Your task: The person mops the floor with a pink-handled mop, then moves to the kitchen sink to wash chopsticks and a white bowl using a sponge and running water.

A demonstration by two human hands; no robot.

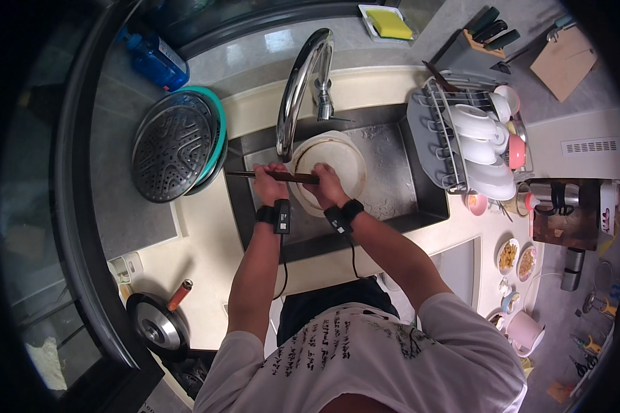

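Note:
Over the sink (pixel 393 175), my left hand (pixel 269 187) is closed around the middle of dark brown chopsticks (pixel 299 177). Their thin ends stick out to the left. At the thicker ends, my right hand (pixel 328 187) is closed on them too. How many chopsticks there are is hard to make out. Beneath my hands lies a round off-white dish (pixel 350 165) in the sink, partly covered by my right hand. The curved chrome faucet (pixel 297 89) hangs just beyond my left hand; no stream of water is visible from it. Both wrists wear black straps with small boxes.
A rack of white bowls (pixel 472 122) stands right of the sink. Round perforated trays (pixel 172 148) lean at the left, near a blue bottle (pixel 157 60). A lidded pan (pixel 157 327) sits at lower left. Behind are a yellow sponge (pixel 389 24) and a knife block (pixel 472 51).

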